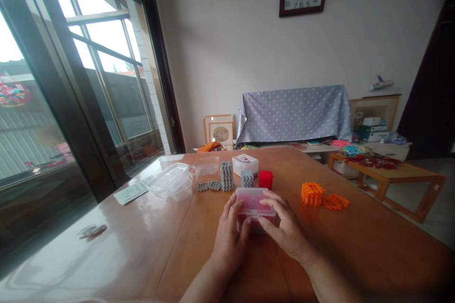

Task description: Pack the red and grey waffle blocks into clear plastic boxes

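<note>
A small translucent plastic box (pixel 254 204) is sitting on the orange-brown wooden table (pixel 373 251), right in front of the person, with something red showing through its walls. Both hands are closing around it. The left hand (pixel 229 234) is cupping the box's left end, its fingers (pixel 232 210) curled and pressing against the side, while the thumb is hidden behind the box. The right hand (pixel 286 229) is reaching over from the other side, its fingers (pixel 273 202) bent across the top and front edge, spread a little apart and touching the plastic. Neither hand is relaxed or letting go; together they are gripping the box between them.

Just beyond the fingers, a tall stack of grey interlocking plastic pieces (pixel 226 176), a shorter grey stack (pixel 247 179) and a red stack (pixel 266 180) are standing in a row. A few flat grey pieces (pixel 209 186) are lying to the left, near a clear plastic tub (pixel 170 181). Off to the right, well apart, an orange stack (pixel 313 194) is sitting beside a flat orange piece (pixel 335 201).
</note>
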`<state>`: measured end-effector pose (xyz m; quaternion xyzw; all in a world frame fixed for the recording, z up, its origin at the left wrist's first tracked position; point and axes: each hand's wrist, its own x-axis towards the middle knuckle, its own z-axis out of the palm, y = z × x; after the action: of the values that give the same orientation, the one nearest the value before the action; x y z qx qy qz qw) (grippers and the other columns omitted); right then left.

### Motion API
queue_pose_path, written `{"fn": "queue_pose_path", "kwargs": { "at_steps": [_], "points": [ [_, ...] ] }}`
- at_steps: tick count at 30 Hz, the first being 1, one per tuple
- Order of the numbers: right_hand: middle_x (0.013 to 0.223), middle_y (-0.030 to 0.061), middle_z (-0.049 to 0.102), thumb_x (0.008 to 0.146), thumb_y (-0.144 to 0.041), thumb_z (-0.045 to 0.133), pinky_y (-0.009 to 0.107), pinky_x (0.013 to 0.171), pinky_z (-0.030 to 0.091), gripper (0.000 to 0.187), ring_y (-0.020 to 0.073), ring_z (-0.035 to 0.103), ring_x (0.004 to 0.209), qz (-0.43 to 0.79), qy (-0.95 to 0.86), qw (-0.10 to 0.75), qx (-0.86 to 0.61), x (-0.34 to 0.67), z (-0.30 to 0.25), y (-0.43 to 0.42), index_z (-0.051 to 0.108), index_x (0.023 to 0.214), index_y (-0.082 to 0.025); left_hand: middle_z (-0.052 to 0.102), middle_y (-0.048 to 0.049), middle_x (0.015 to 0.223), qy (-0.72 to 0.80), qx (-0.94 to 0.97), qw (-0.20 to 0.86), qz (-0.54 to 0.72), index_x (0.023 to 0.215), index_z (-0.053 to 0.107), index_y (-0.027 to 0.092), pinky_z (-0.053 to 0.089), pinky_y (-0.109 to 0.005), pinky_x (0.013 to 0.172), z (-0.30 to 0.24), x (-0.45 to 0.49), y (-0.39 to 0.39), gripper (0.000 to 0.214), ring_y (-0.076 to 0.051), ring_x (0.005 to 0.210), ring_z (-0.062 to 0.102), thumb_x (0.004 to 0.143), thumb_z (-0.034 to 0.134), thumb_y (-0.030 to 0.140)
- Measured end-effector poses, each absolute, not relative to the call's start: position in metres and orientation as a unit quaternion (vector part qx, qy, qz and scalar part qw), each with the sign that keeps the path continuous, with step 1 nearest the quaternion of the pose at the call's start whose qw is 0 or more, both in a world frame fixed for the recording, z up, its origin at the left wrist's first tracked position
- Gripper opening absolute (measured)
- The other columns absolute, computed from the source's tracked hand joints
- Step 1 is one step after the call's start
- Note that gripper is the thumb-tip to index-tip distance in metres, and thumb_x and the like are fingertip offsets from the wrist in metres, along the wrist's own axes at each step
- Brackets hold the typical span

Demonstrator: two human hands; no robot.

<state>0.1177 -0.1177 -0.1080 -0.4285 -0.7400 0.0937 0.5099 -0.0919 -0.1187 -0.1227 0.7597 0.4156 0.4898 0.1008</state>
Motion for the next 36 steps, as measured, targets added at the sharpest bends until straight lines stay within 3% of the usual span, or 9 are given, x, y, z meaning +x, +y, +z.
{"fn": "queue_pose_path", "kwargs": {
  "at_steps": [12,22,24,27,30,36],
  "points": [
    [0.145,0.0094,0.056,0.084,-0.024,0.066,0.052,0.116,0.041,0.034,0.0304,0.049,0.139,0.086,-0.736,0.520,-0.425,0.114,-0.105,-0.118,0.065,0.118,-0.027,0.040,-0.0138,0.159,0.430,0.763,0.079,0.476,0.142,0.048,0.026,0.042,-0.054,0.115,-0.122,-0.091,-0.118,0.044,-0.029,0.146,0.041,0.099,0.058,0.025],
    [0.149,0.0093,0.052,0.087,-0.029,0.063,0.050,0.117,0.040,0.037,0.0315,0.047,0.139,0.100,-0.720,0.535,-0.431,0.115,-0.106,-0.123,0.063,0.124,-0.028,0.042,-0.0133,0.158,0.429,0.762,0.082,0.478,0.141,0.050,0.027,0.044,-0.055,0.113,-0.118,-0.092,-0.119,0.044,-0.030,0.144,0.044,0.097,0.060,0.027],
    [0.139,0.0111,0.058,0.090,-0.031,0.062,0.048,0.110,0.044,0.030,0.0314,0.054,0.130,0.085,-0.693,0.560,-0.446,0.113,-0.106,-0.129,0.064,0.119,-0.027,0.042,-0.0136,0.157,0.428,0.763,0.080,0.477,0.140,0.050,0.026,0.044,-0.054,0.113,-0.117,-0.093,-0.119,0.045,-0.030,0.144,0.045,0.097,0.061,0.028],
    [0.104,0.0095,0.067,0.093,-0.034,0.058,0.041,0.087,0.053,0.010,0.0276,0.064,0.097,0.089,-0.639,0.592,-0.483,0.108,-0.110,-0.142,0.064,0.097,-0.027,0.043,-0.0140,0.157,0.431,0.765,0.075,0.473,0.141,0.049,0.026,0.043,-0.055,0.114,-0.117,-0.093,-0.119,0.046,-0.030,0.145,0.043,0.097,0.060,0.028],
    [0.087,0.0065,0.068,0.093,-0.038,0.059,0.037,0.076,0.052,0.013,0.0253,0.064,0.081,0.125,-0.603,0.597,-0.514,0.101,-0.116,-0.154,0.065,0.089,-0.027,0.043,-0.0141,0.156,0.432,0.766,0.074,0.469,0.141,0.050,0.026,0.042,-0.055,0.114,-0.116,-0.093,-0.119,0.045,-0.030,0.146,0.042,0.097,0.060,0.029],
    [0.084,0.0059,0.074,0.088,-0.053,0.064,0.036,0.069,0.055,0.031,0.0260,0.067,0.077,0.316,-0.534,0.582,-0.526,0.082,-0.117,-0.159,0.074,0.093,-0.024,0.044,-0.0139,0.155,0.423,0.764,0.082,0.480,0.139,0.051,0.026,0.043,-0.054,0.114,-0.116,-0.093,-0.118,0.045,-0.030,0.144,0.043,0.096,0.060,0.027]
  ]
}}
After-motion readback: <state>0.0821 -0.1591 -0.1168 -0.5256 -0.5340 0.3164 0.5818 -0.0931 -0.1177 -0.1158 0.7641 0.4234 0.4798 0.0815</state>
